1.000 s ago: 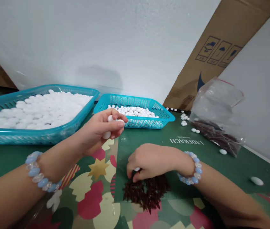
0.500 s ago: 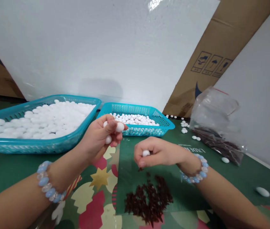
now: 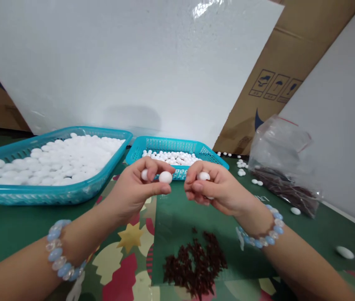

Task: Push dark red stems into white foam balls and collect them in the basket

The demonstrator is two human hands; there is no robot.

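Note:
My left hand (image 3: pixel 143 177) pinches a white egg-shaped ball (image 3: pixel 165 177) between thumb and fingers, with a second white ball (image 3: pixel 145 174) tucked behind the forefinger. Facing it, a small gap away, my right hand (image 3: pixel 211 184) is closed around another white ball (image 3: pixel 203 176). Part of one more shows below its thumb. Whether its fingertips also pinch a small brown piece cannot be made out. Below the hands, a loose pile of small, pointed dark brown pieces (image 3: pixel 194 265) lies on the green sheet. Both hands are raised above the table.
A large blue basket (image 3: pixel 49 196) full of white balls stands left. A smaller blue basket (image 3: pixel 215 161) with more balls sits behind the hands. At right is a clear bag (image 3: pixel 285 179) of brown pieces, with stray balls (image 3: pixel 345 252) around. A white board (image 3: pixel 117 62) and cardboard stand behind.
My right hand has risen from just above the brown pile and now faces the left hand. My left hand has turned, its white ball now held out toward the right hand.

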